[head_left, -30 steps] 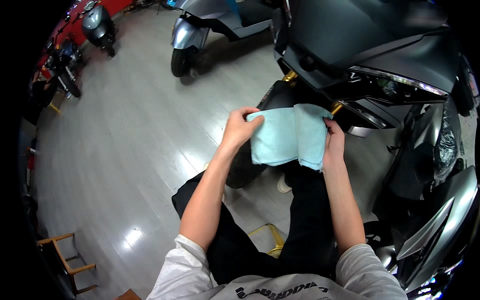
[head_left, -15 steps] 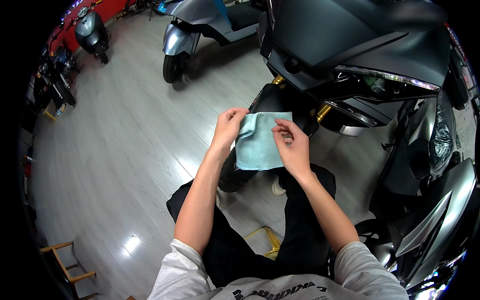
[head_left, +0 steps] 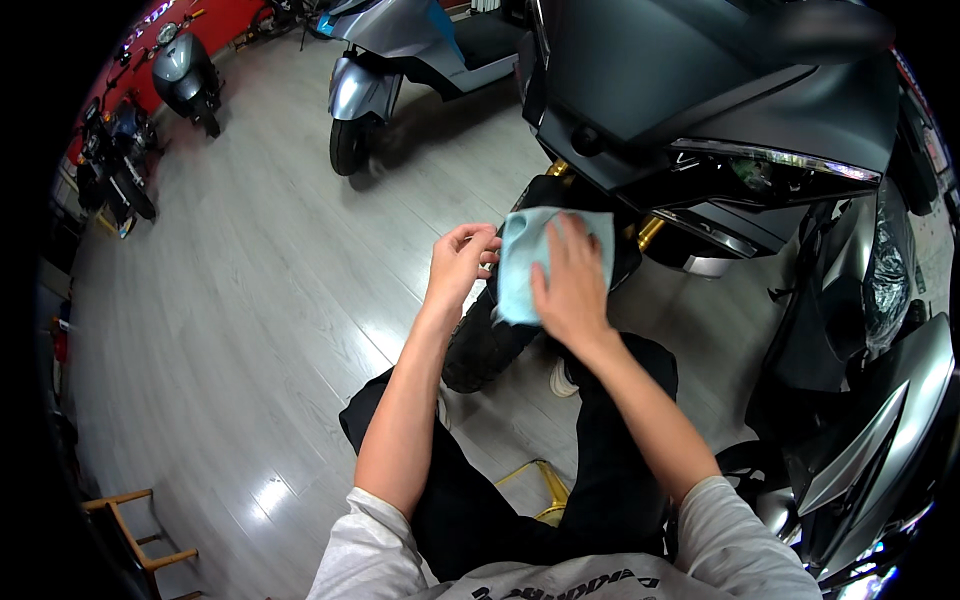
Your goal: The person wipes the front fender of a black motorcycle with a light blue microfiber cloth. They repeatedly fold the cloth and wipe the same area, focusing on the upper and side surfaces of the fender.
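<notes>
A folded light-blue cloth lies over the black front fender of the dark grey scooter, above its tyre and between gold fork tubes. My right hand rests flat on the cloth with its fingers extended, hiding part of it. My left hand is just left of the cloth, fingers loosely bent and apart, with nothing visible in them.
A silver-blue scooter stands behind, with other two-wheelers along the red wall. Silver bodywork is close on my right. A wooden chair is at lower left; a gold stool is between my legs.
The cloth was held spread between both hands; it is now folded smaller on the fender. My left hand has let go, and my right hand has moved up onto the cloth.
</notes>
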Motion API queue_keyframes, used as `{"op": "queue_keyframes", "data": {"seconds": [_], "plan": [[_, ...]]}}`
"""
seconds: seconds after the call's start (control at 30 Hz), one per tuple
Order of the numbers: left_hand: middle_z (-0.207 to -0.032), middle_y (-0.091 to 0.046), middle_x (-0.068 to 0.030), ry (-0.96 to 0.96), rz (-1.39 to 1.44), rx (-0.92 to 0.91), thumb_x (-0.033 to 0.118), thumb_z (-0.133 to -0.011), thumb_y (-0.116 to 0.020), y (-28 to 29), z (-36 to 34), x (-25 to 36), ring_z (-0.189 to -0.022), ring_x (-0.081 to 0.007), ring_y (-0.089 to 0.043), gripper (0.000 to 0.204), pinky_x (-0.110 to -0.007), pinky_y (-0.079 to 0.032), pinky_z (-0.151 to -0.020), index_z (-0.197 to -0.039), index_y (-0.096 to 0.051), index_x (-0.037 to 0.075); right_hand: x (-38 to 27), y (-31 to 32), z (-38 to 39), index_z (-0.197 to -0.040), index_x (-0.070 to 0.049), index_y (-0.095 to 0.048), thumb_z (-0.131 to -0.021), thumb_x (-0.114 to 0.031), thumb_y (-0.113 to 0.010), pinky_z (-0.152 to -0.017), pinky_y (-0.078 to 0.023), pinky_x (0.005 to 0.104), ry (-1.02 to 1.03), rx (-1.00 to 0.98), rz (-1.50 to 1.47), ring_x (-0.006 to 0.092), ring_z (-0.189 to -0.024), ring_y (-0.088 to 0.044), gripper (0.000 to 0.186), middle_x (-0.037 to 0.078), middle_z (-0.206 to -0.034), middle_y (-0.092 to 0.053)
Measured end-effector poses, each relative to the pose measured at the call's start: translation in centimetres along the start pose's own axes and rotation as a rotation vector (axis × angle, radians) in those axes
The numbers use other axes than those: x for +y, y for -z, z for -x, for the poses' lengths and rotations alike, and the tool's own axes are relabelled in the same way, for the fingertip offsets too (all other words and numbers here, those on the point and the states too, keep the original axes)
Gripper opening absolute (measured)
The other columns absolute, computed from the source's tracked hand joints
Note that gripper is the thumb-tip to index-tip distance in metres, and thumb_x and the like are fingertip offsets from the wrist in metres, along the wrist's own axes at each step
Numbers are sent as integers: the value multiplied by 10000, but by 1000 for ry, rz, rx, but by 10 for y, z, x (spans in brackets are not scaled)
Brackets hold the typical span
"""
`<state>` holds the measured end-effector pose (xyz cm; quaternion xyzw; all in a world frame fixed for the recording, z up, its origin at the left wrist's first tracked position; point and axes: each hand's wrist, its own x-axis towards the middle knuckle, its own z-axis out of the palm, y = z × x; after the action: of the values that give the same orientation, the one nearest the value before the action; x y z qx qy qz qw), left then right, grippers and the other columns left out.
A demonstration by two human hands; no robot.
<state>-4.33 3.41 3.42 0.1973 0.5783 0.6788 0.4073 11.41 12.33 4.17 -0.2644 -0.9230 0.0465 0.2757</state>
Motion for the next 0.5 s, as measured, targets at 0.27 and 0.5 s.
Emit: {"op": "queue_keyframes", "data": {"seconds": [0.27,0.5], "plan": [[-964,-680,-107,-15,-337,43,301,-866,-706,0,-5,-24,-851,-159,-634,466,-305,-513,-750,-1164,-608,-43,90,-8,-100,-1252,-19,-546,-998,-325,-420,-1042,-434,414,-62,-474,146,341,-1184,-577,418,244,-1266,-580],[-915,-657,-144,-92,-471,76,282,-882,-684,-30,-17,-57,-829,-208,-619,477,-348,-506,-742,-1273,-531,54,130,8,-108,-1251,-21,-555,-996,-315,-426,-1030,-444,424,15,-732,141,346,-1174,-582,411,234,-1259,-589]]}}
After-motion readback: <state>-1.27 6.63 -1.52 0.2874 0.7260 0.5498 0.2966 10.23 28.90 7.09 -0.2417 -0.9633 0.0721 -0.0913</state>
